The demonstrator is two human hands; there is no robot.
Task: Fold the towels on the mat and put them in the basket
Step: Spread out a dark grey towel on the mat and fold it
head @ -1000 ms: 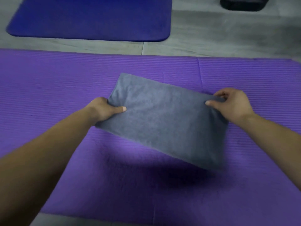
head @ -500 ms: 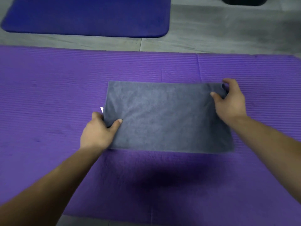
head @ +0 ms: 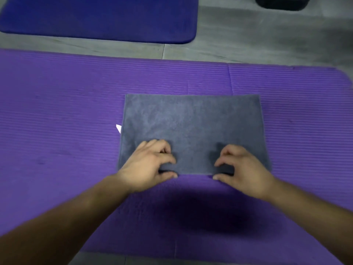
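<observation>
At the centre of the frame, the grey towel (head: 193, 121) lies flat on the purple mat (head: 57, 111); the left hand (head: 147, 165) and right hand (head: 242, 169) each pinch its lower edge between curled fingers and thumb.

Bare purple mat (head: 57, 131) lies open all round the grey towel (head: 191, 119).

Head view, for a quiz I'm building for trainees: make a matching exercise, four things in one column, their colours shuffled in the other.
1 towel
2 near mat
3 far mat
4 tag at the towel's left edge

A dark blue
B white
C grey
D purple

Pairs: 1-C, 2-D, 3-A, 4-B
</observation>
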